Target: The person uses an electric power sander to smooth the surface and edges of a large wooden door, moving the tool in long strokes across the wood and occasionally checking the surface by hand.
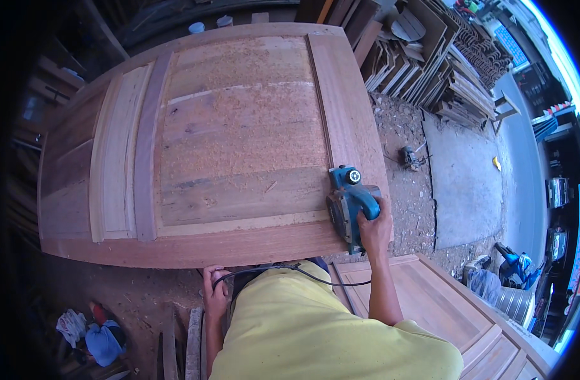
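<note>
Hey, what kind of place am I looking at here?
Most likely a woodworking shop, partly open to the outside: a panelled wooden door covered in shavings, the right hand on a blue electric planer, and stacked cut boards behind.

One large wooden door [226, 145] lies flat, and a second wooden door [429, 304] sits just right of the right hand's fingers [371, 223]. One blue electric planer [348, 202] is under those fingers. One black cord [271, 271] runs by the left hand [214, 292]. One small power tool [409, 157] lies on the ground beyond.
</note>
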